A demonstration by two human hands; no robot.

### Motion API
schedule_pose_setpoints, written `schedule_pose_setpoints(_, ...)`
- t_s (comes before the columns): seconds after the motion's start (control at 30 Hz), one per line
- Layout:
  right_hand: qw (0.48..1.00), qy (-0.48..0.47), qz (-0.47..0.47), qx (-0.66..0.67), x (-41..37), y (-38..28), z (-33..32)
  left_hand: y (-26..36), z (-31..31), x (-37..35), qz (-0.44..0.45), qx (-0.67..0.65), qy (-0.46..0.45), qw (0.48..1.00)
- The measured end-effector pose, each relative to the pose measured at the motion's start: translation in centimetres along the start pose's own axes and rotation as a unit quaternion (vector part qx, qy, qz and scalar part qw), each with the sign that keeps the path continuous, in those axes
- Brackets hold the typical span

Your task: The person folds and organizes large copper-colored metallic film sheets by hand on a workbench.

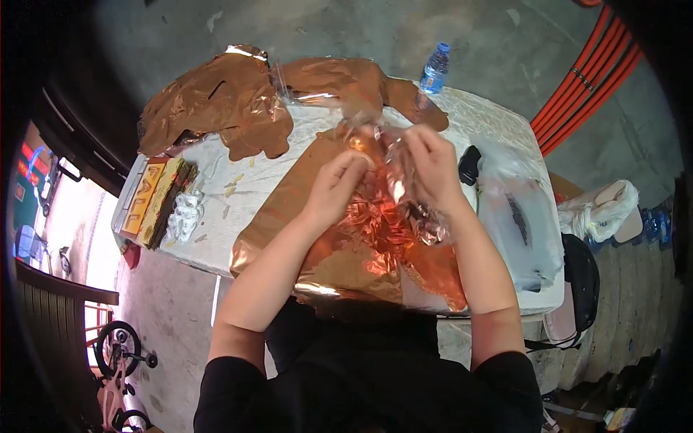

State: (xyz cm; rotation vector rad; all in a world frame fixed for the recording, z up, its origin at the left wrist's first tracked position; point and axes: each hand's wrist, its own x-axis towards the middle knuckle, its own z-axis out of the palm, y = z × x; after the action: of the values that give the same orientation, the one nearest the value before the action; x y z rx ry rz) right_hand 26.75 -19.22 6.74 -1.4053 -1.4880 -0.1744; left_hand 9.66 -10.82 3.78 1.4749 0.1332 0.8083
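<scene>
Shiny copper-coloured foil (346, 270) lies crumpled and spread over the front middle of the table, partly reddish where it catches the light. My left hand (339, 184) is closed in a pinch on clear plastic film (397, 169) above the foil. On the right, my right hand (435, 162) has its fingers curled round the same film, which hangs bunched between the hands and down beside the right wrist. The film's upper part is smeared by motion. More brown foil sheets (216, 97) lie along the table's back left and back middle.
A water bottle (434, 68) stands at the table's back edge. Stacked booklets (155, 202) and a crumpled white tissue (185, 216) lie at the left. Clear plastic bags (516, 224) and a small black object (469, 165) are on the right.
</scene>
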Motion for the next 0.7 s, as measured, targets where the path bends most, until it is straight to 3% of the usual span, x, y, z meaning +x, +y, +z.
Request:
schedule_pose_setpoints(0.07, 0.969, 0.052, 0.17, 0.173, 0.3, 0.7, -1.1, -0.2, -0.4, 0.3, 0.001, -0.021, 0.026, 0.999)
schedule_pose_setpoints(0.13, 0.903, 0.033, 0.292, 0.313, 0.8, 0.2, -3.6, -0.6, -1.1, 0.8, 0.002, -0.059, 0.083, 0.995)
schedule_pose_setpoints(0.2, 0.803, 0.117, 0.284, 0.511, 1.0, 2.3, -3.7, -0.8, -1.4, 0.9, 0.002, -0.113, 0.091, 0.989)
schedule_pose_setpoints(0.23, 0.803, 0.116, 0.284, 0.511, 0.5, 5.0, -4.4, -0.7, -1.3, 0.9, -0.002, -0.087, 0.098, 0.991)
schedule_pose_setpoints(0.3, 0.856, -0.009, 0.128, 0.501, -0.7, 10.4, -6.1, -0.8, -1.3, 1.0, -0.005, -0.061, 0.105, 0.993)
schedule_pose_setpoints(0.33, 0.856, -0.01, 0.127, 0.501, -0.4, 7.1, -6.1, -1.1, -1.3, 1.1, -0.006, -0.06, 0.103, 0.993)
schedule_pose_setpoints(0.4, 0.657, 0.099, 0.263, 0.699, 0.6, -3.4, -6.1, -1.2, -1.4, 1.1, -0.009, -0.058, 0.104, 0.993)
schedule_pose_setpoints(0.47, 0.682, 0.095, 0.261, 0.677, -2.1, 2.5, -6.2, -0.7, -2.0, 1.5, 0.009, -0.06, 0.175, 0.983)
schedule_pose_setpoints(0.57, 0.738, 0.07, 0.107, 0.662, -3.5, 15.5, -7.2, -0.3, -2.8, 2.3, 0.007, -0.096, 0.226, 0.969)
schedule_pose_setpoints(0.6, 0.737, 0.071, 0.109, 0.663, -3.7, 15.0, -7.8, 0.4, -2.9, 2.6, -0.007, -0.104, 0.262, 0.959)
schedule_pose_setpoints(0.7, 0.492, 0.034, 0.175, 0.852, -2.7, 10.3, -10.3, 2.8, -4.0, 4.3, 0.013, -0.088, 0.234, 0.968)
